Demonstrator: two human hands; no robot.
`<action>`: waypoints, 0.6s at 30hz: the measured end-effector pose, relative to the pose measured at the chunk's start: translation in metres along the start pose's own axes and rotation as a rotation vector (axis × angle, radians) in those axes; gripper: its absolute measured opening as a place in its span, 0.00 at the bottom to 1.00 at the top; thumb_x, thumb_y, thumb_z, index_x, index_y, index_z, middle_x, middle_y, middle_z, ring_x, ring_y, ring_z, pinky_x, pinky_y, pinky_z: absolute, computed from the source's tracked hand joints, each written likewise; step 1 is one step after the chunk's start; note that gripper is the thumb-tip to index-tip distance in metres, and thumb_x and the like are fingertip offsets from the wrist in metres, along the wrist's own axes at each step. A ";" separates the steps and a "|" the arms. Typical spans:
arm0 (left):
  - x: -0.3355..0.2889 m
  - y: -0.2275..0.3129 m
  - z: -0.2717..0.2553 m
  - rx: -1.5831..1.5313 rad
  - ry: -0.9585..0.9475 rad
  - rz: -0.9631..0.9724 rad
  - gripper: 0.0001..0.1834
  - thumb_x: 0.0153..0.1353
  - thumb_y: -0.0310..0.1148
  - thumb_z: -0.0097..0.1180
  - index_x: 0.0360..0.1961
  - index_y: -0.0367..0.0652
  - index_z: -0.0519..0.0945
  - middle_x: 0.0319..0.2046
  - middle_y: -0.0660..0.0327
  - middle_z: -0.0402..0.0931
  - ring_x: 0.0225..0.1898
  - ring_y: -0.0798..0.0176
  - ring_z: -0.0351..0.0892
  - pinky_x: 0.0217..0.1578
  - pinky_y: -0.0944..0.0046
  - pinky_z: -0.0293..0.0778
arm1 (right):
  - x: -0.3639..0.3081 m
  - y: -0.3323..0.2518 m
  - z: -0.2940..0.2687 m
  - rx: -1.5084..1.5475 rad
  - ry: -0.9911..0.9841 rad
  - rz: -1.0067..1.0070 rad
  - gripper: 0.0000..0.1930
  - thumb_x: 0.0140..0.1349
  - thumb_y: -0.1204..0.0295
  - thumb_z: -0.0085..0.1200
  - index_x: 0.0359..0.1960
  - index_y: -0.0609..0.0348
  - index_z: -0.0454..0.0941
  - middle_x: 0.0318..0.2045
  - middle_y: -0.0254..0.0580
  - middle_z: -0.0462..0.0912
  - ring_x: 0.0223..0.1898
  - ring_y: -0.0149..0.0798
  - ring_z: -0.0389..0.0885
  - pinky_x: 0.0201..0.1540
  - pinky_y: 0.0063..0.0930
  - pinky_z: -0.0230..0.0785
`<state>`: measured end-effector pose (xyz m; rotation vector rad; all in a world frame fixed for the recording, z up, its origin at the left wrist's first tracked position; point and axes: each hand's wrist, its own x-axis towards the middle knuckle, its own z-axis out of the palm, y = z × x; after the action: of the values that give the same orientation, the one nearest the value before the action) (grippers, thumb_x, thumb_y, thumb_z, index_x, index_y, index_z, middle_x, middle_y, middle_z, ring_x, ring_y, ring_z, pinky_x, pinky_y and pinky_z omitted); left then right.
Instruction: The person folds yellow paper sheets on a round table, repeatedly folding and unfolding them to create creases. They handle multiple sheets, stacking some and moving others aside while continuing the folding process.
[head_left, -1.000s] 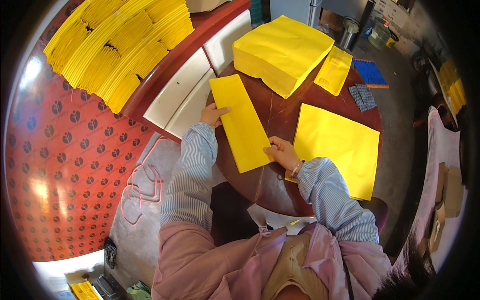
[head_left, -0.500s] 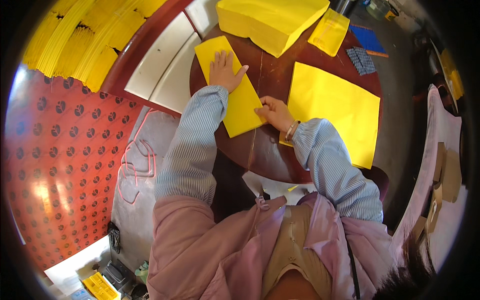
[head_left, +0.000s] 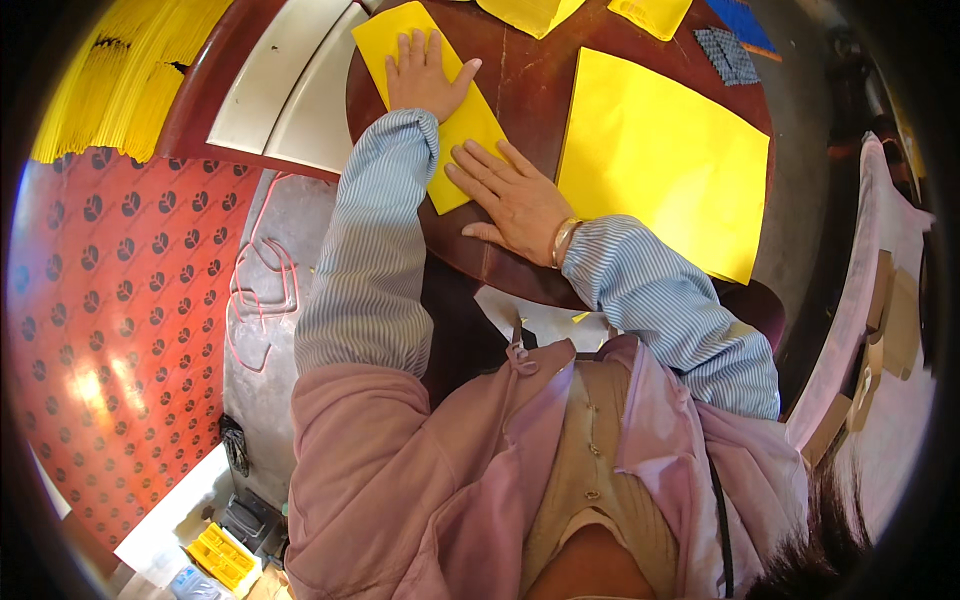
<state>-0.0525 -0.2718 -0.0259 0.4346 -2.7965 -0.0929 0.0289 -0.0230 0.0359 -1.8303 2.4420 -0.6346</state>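
A long folded yellow sheet (head_left: 470, 122), paper or thin cloth, lies slantwise on the left part of a round dark red table (head_left: 520, 60). My left hand (head_left: 425, 82) rests flat on its upper part, fingers spread. Palm down, my right hand (head_left: 512, 198) has its stretched fingers on the sheet's lower right edge, with the thumb over the tabletop. Neither hand grips anything. To the right of my right hand lies a wide, flat yellow piece (head_left: 665, 165), possibly several layers.
Beyond the hands sit a yellow stack (head_left: 530, 12) and a small yellow packet (head_left: 652, 14). A checked cloth (head_left: 727, 56) is at the far right. Many yellow folded pieces (head_left: 130, 75) are piled at far left, above a red patterned surface (head_left: 130, 280). Pink cord (head_left: 265, 275) lies lower left.
My right hand has gone from pinching the folded sheet's lower right edge to lying flat across it. My left hand stays flat on the sheet. The whole view has shifted, moving the table upward.
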 end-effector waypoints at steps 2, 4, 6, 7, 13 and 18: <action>-0.001 -0.002 0.003 -0.011 0.023 0.009 0.52 0.71 0.73 0.41 0.82 0.46 0.57 0.83 0.50 0.50 0.84 0.45 0.40 0.81 0.40 0.37 | -0.004 0.000 0.010 -0.025 -0.025 0.012 0.40 0.72 0.48 0.55 0.80 0.53 0.59 0.80 0.43 0.60 0.82 0.44 0.52 0.84 0.51 0.39; 0.001 -0.004 0.005 -0.042 0.000 0.005 0.52 0.71 0.73 0.42 0.82 0.46 0.58 0.83 0.50 0.49 0.84 0.45 0.41 0.81 0.39 0.37 | -0.005 0.000 0.011 -0.095 -0.035 0.028 0.40 0.73 0.45 0.53 0.79 0.54 0.62 0.79 0.43 0.62 0.82 0.43 0.55 0.84 0.49 0.39; 0.003 -0.005 0.006 -0.052 -0.024 -0.006 0.51 0.71 0.73 0.43 0.81 0.45 0.59 0.83 0.49 0.50 0.84 0.45 0.41 0.80 0.37 0.38 | -0.002 -0.002 0.005 -0.047 -0.034 0.037 0.40 0.73 0.45 0.53 0.79 0.55 0.61 0.80 0.43 0.62 0.82 0.44 0.55 0.84 0.49 0.38; 0.004 -0.006 0.004 -0.021 -0.069 -0.018 0.51 0.71 0.73 0.44 0.81 0.45 0.59 0.83 0.49 0.49 0.84 0.44 0.41 0.80 0.37 0.38 | -0.001 -0.001 -0.001 -0.022 -0.097 0.063 0.41 0.73 0.45 0.53 0.79 0.55 0.61 0.80 0.43 0.61 0.82 0.44 0.55 0.84 0.49 0.37; 0.005 0.008 -0.055 -0.040 -0.052 0.041 0.46 0.74 0.62 0.51 0.83 0.46 0.54 0.82 0.47 0.52 0.84 0.42 0.42 0.80 0.37 0.37 | -0.030 0.099 -0.073 0.618 0.556 0.461 0.14 0.71 0.68 0.63 0.54 0.58 0.85 0.50 0.43 0.90 0.52 0.44 0.87 0.55 0.40 0.80; 0.002 0.096 -0.099 -0.629 -0.060 0.412 0.20 0.69 0.28 0.63 0.62 0.40 0.82 0.62 0.47 0.81 0.67 0.42 0.76 0.67 0.49 0.71 | -0.053 0.272 -0.131 0.671 0.661 0.919 0.25 0.73 0.67 0.62 0.68 0.66 0.75 0.57 0.50 0.87 0.47 0.37 0.90 0.45 0.29 0.85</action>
<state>-0.0510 -0.1824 0.0791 -0.2944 -2.6517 -0.8627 -0.2371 0.1282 0.0536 -0.1950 2.4860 -1.7789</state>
